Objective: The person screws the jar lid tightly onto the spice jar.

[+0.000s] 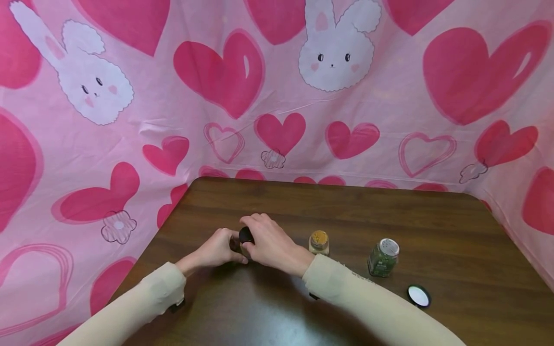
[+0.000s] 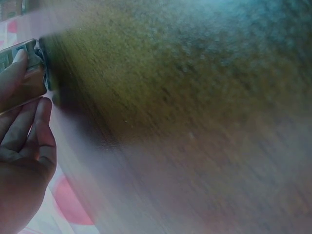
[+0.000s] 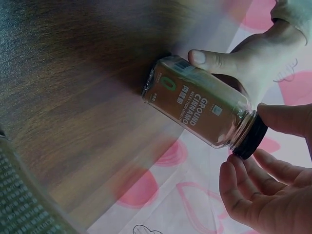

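Note:
A clear jar of ground cinnamon (image 3: 187,105) with a black lid (image 3: 251,135) stands on the table between both hands. My left hand (image 1: 219,247) grips the jar's body, thumb on one side and fingers on the other; the left wrist view shows part of the jar (image 2: 29,80) in that grip. With thumb and fingertips, my right hand (image 1: 270,242) pinches the black lid, which sits on the jar's neck. In the head view the hands hide most of the jar.
To the right of the hands stands a small jar with a tan top (image 1: 319,240), partly behind the right sleeve. Farther right is a jar of green flakes (image 1: 383,259) with a perforated top. A loose lid (image 1: 419,296), white inside, lies on the wooden table (image 1: 277,197) nearby.

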### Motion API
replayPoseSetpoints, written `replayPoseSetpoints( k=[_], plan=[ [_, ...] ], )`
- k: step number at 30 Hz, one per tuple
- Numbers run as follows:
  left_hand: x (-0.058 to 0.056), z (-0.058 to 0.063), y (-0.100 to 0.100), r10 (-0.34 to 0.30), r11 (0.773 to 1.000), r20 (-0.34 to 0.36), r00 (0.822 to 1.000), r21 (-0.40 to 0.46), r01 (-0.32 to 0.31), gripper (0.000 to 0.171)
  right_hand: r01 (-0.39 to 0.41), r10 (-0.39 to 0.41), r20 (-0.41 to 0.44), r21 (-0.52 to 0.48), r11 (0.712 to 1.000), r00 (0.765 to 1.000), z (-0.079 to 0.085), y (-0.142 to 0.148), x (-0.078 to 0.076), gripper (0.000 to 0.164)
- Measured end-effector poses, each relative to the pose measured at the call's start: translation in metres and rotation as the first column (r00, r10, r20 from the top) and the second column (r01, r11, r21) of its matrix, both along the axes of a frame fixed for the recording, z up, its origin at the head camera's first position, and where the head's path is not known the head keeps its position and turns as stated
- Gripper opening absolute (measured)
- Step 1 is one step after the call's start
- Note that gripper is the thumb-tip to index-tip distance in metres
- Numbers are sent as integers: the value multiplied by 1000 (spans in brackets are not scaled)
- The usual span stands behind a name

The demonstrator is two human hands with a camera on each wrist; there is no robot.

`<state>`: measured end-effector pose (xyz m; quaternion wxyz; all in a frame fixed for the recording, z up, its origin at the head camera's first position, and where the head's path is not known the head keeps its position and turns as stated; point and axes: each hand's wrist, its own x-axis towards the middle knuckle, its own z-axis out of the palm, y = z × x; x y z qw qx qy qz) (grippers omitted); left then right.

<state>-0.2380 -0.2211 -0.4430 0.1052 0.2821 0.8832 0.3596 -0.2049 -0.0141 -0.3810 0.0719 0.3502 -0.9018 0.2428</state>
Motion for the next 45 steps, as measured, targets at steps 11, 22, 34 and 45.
replayPoseSetpoints(
  k=[11, 22, 34, 45],
  plan=[
    [1, 1, 0, 6, 1000, 5, 1000, -10, -6, 29, 17, -17, -7, 22, 1000, 1000, -1, 1, 0, 47],
    [0, 0, 1, -7, 1000, -46, 999, 17, 8, 25, -21, 23, 94, -22, 1000, 995, -1, 7, -1, 57],
    [1, 0, -1, 12, 1000, -14, 1000, -11, -12, 28, -76, 81, 119, -51, 996, 990, -1, 6, -4, 42],
    [2, 1, 0, 17, 1000, -23, 1000, -10, -17, 28, -44, 47, 84, -33, 998, 995, -3, 5, -3, 42]
  ],
)
